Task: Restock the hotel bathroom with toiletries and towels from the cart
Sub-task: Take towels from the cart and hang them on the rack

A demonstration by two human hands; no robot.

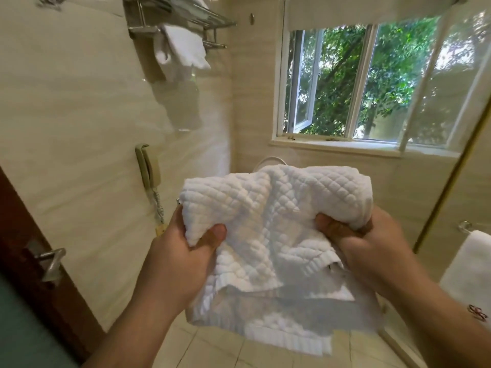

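A white quilted towel [273,229] hangs bunched in front of me at chest height. My left hand [186,261] grips its left edge, thumb pressed over the fabric. My right hand [366,248] grips the right side, fingers curled under a fold. The towel's lower hem droops toward the floor. High on the left wall a chrome towel rack [186,19] carries a white towel [180,54] draped from its bar.
A wall phone [148,171] hangs on the left tiled wall. A dark wooden door with a metal handle [50,264] stands at the left. The window [345,83] is ahead, with a toilet rim [268,162] below it. Another white towel [470,269] hangs by the glass partition at right.
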